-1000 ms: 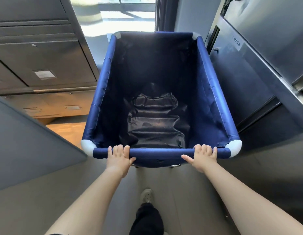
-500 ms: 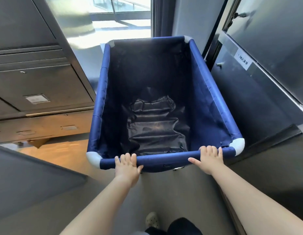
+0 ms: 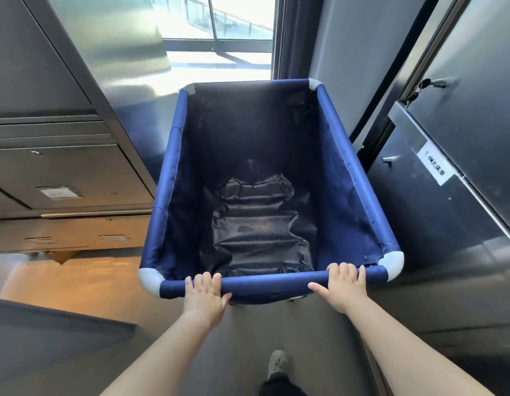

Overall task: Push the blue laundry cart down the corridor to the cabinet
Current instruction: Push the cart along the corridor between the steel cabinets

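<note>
Daylight is pouring in through the window [image 3: 219, 32] at the top centre, blowing out to white glare there and spilling a bright sheen onto the metal cabinet face [image 3: 119, 52] at upper left. The lower corners are sitting in dim grey shadow. Wide-angle distortion is bending straight edges outward near the frame's sides; focus is holding fairly sharp in the middle.

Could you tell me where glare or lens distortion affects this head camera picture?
Head view: daylight through the window blows out the floor beyond the blue laundry cart; the wide lens bends the cabinet edges; the cart's interior is dim; both hands, left hand and right hand, look sharp.
</note>
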Demonstrator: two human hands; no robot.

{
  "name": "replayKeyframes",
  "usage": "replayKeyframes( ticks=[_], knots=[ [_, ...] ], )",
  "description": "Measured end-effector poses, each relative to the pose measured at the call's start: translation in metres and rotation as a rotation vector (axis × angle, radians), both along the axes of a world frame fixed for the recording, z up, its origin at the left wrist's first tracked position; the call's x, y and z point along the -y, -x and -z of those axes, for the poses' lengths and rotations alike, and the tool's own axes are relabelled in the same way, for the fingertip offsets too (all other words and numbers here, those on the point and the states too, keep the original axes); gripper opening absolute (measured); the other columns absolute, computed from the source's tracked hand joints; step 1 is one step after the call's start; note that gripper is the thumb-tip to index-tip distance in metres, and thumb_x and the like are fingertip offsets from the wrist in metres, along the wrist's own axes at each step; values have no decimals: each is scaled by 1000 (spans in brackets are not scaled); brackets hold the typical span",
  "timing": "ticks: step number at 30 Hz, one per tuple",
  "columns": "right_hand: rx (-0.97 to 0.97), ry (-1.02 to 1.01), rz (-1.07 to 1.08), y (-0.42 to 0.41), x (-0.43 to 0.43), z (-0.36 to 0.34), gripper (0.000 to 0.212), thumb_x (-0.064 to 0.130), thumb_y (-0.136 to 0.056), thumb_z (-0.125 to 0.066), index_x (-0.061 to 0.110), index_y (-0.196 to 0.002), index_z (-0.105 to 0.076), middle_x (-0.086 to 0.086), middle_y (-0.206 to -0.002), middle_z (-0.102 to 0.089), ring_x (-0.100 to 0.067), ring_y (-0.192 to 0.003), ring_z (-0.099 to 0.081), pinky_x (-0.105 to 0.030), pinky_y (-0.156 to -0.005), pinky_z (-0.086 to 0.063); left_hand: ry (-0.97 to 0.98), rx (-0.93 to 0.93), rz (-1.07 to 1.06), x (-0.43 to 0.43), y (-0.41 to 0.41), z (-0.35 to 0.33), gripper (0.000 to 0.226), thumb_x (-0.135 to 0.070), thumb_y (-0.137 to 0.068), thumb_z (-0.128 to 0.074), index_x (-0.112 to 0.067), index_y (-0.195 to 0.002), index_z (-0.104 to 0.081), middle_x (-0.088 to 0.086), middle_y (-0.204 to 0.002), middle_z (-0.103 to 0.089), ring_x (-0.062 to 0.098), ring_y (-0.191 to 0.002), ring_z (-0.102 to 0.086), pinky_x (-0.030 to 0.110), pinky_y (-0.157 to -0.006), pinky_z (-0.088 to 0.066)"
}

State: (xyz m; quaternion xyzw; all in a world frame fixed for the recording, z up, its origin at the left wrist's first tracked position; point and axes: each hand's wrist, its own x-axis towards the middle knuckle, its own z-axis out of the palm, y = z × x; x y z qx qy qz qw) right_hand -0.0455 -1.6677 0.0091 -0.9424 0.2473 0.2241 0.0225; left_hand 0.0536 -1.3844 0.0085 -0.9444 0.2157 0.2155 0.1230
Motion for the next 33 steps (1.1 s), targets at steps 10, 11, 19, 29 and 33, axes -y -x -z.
replayKeyframes(
  ticks=[10,11,19,29,33],
  knots=[
    [-2,5,-55,-83,42,-3,74,75,-80,-25,17,-124,-38,-5,-125,-45,-25,-121,-36,-50,-114,-14,29,1,-51,36,-71,2,54,-51,-96,-24,-15,-136,-24,6,-129,-38,27,-119,-36,46,-113,-15],
    [-5,13,-60,-90,45,-3,74,75,-80,-25,17,-124,-38,-5,-125,-46,-25,-121,-37,-50,-114,-14,30,-3,-55,39,-78,3,54,-51,-96,-24,-15,-136,-24,6,-129,-38,27,-120,-35,46,-113,-15],
    [-2,35,-58,-142,63,-3,75,75,-79,-26,16,-124,-38,-6,-126,-46,-26,-121,-37,-50,-113,-15,70,16,-44,55,-130,6,53,-50,-96,-26,-14,-134,-28,6,-124,-41,28,-114,-38,46,-111,-18],
    [-14,49,-37,-193,75,-3,75,75,-79,-25,15,-124,-38,-7,-126,-46,-27,-122,-38,-50,-113,-16,81,40,11,67,-187,10,53,-50,-95,-26,-13,-133,-32,6,-120,-45,28,-109,-42,44,-107,-24],
    [10,58,-26,-198,71,0,74,75,-79,-26,16,-121,-39,-6,-124,-47,-26,-120,-39,-50,-113,-16,126,101,26,66,-201,10,54,-51,-93,-28,-12,-126,-46,7,-107,-53,28,-97,-49,46,-101,-34]
  ],
)
